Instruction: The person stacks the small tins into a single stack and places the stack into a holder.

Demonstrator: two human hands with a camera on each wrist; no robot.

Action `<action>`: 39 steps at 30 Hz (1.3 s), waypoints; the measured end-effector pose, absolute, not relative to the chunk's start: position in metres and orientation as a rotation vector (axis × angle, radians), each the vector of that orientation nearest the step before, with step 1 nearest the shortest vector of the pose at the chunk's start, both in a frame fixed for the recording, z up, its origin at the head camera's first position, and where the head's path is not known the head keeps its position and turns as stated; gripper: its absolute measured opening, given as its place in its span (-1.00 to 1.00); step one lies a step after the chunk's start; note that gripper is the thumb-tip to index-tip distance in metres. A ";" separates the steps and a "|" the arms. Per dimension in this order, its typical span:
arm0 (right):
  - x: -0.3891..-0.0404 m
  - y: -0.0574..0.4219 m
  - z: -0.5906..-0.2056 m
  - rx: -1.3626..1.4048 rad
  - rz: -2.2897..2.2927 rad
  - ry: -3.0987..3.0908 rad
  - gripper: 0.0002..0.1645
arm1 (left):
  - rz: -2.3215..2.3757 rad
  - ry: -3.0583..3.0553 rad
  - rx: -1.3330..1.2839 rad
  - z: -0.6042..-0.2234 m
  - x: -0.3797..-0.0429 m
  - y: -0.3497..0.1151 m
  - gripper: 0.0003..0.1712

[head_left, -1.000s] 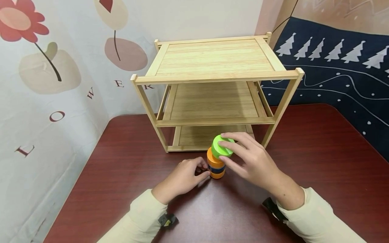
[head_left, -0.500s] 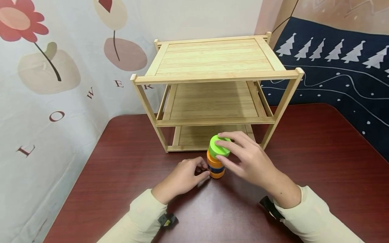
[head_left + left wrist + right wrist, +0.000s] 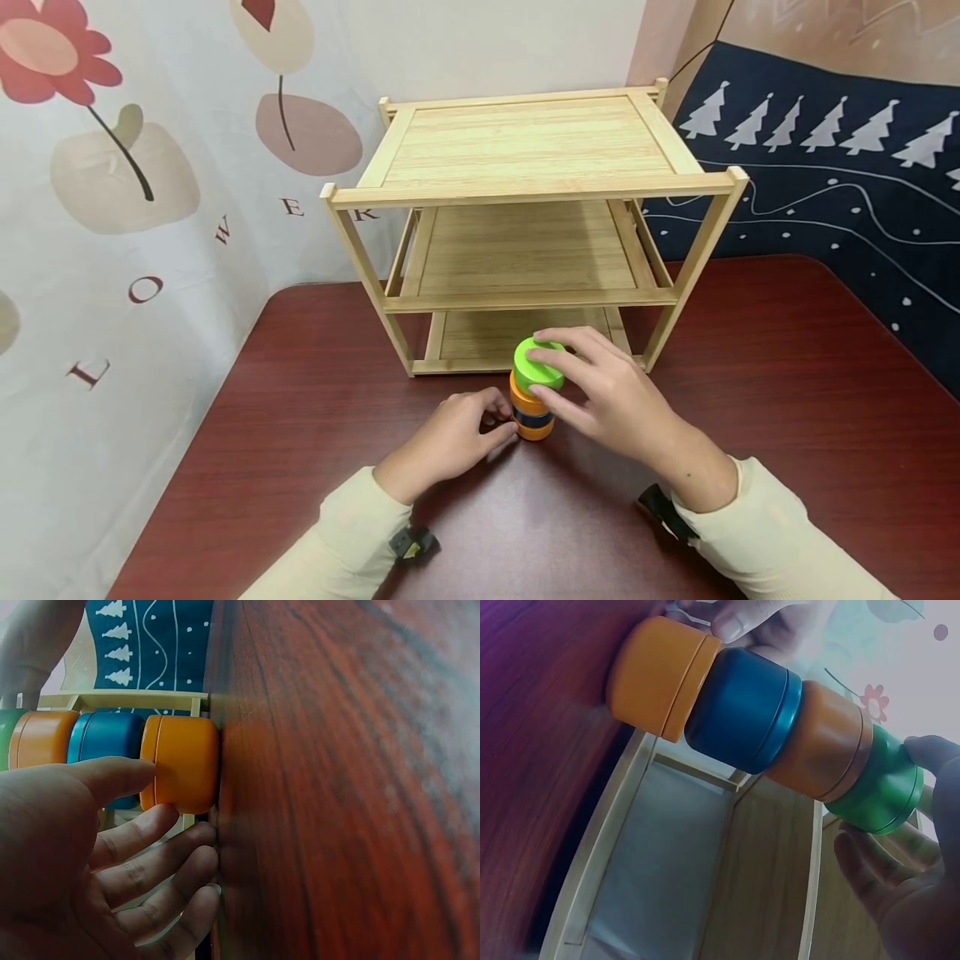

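Note:
Several small round lidded tins stand in a column on the table. The bottom tin (image 3: pixel 189 765) is orange, with a dark blue tin (image 3: pixel 739 705) on it and a second orange tin (image 3: pixel 817 742) above. A green tin (image 3: pixel 527 367) sits at the top, in line with the others in the right wrist view. My right hand (image 3: pixel 615 400) holds the green tin from the right, fingertips and thumb around it. Low on the left, my left hand (image 3: pixel 453 433) pinches the bottom orange tin between thumb and forefinger; its other fingers lie loosely curled near the tabletop.
A three-tier wooden rack (image 3: pixel 525 196) stands right behind the column. The dark red table (image 3: pixel 787 375) extends to both sides. Printed cloth hangs at the left, and a navy cloth (image 3: pixel 795 192) with white trees hangs at the right.
My right hand has moved left, bringing the green tin from an offset, tilted position to directly over the column. The left hand stays in place on the bottom tin.

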State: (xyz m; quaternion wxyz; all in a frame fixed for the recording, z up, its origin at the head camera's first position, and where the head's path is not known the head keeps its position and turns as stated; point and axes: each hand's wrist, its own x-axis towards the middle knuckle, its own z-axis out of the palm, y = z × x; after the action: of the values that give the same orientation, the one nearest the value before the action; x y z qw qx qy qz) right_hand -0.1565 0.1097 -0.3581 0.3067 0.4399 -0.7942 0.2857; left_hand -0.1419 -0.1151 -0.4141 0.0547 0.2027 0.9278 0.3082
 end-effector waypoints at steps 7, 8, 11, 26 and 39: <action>-0.156 0.110 -0.360 1.147 0.747 -2.164 -0.53 | 0.932 2.817 0.618 -0.415 -0.142 -0.115 -0.84; -0.156 0.110 -0.360 1.143 0.743 -2.174 -0.52 | 0.934 2.817 0.619 -0.415 -0.142 -0.115 -0.84; -0.156 0.110 -0.361 1.135 0.733 -2.197 -0.51 | 0.942 2.818 0.623 -0.415 -0.141 -0.115 -0.84; -0.156 0.110 -0.360 1.158 0.720 -2.264 -0.37 | 0.939 2.811 0.609 -0.416 -0.142 -0.116 -0.85; -0.155 0.110 -0.359 1.161 0.688 -2.286 -0.34 | 0.935 2.824 0.619 -0.417 -0.143 -0.116 -0.85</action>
State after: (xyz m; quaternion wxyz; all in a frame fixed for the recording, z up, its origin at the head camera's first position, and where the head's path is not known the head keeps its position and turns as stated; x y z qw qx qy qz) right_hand -0.1549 0.1101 -0.3591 0.2408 0.4244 -0.8358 0.2515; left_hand -0.1431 -0.1157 -0.4165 0.0516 0.2034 0.9282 0.3074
